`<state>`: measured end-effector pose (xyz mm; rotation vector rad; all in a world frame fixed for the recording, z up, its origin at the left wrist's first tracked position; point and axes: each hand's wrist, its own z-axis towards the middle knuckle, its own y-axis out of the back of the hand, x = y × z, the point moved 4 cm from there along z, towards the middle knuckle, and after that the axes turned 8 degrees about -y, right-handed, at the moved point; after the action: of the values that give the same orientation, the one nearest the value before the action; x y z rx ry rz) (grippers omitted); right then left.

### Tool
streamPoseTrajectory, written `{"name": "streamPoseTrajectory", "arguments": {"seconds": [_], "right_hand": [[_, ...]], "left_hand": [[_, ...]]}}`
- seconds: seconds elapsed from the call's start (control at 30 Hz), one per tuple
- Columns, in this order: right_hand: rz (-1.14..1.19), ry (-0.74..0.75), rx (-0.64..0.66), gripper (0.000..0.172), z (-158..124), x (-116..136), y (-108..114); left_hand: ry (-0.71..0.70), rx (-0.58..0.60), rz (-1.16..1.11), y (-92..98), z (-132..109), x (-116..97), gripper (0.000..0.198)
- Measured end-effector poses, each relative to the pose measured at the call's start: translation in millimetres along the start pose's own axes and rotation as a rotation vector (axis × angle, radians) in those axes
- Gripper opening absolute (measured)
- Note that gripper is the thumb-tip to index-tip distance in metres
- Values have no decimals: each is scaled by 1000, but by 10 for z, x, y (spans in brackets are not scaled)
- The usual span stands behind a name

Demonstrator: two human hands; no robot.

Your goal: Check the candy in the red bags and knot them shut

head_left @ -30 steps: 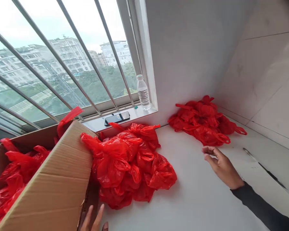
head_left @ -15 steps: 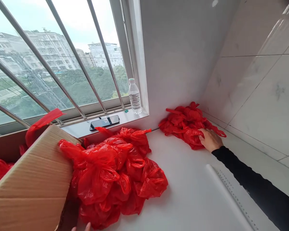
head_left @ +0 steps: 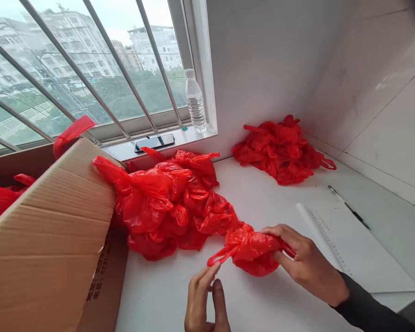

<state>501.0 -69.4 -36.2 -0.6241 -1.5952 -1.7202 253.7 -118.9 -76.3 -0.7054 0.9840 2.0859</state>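
Note:
A red plastic bag (head_left: 256, 251) is held just above the white table in front of me. My right hand (head_left: 297, 258) grips its right side between thumb and fingers. At the bag's left end, a loop sticks out beside the fingertips of my left hand (head_left: 205, 295), whose thumb and fingers are apart. Just behind lies a big heap of red bags (head_left: 169, 203), resting against the cardboard box. Farther back at the right is a second heap of red bags (head_left: 280, 147), near the wall corner.
A cardboard box (head_left: 58, 212) with red bags inside stands at the left. On the sill are a phone (head_left: 154, 143) and a water bottle (head_left: 195, 103). An open notebook (head_left: 359, 249) and a pen (head_left: 349, 207) lie at the right.
My right hand has come from the far right heap toward me and now holds a red bag. My left hand has risen into view beside it. The view has tilted down.

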Motion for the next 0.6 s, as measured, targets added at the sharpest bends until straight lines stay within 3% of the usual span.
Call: {"name": "streamPoseTrajectory", "arguments": {"seconds": [0.1, 0.2, 0.27, 0.37, 0.5, 0.6], "right_hand": [[11, 44, 128, 44, -176, -84, -205], [-34, 48, 132, 52, -264, -148, -223], [-108, 108, 110, 58, -318, -117, -214], [-233, 216, 66, 57, -381, -34, -252], [-314, 241, 57, 23, -373, -19, -346], [-314, 246, 34, 15, -344, -40, -304]], "left_hand": [[45, 89, 76, -18, 30, 41, 36], [-61, 345, 45, -170, 52, 59, 43], [-122, 447, 18, -272, 29, 34, 37], [-180, 478, 20, -355, -28, -27, 25], [-243, 468, 39, -334, -87, -78, 17], [-231, 408, 50, -215, -90, -50, 12]]}}
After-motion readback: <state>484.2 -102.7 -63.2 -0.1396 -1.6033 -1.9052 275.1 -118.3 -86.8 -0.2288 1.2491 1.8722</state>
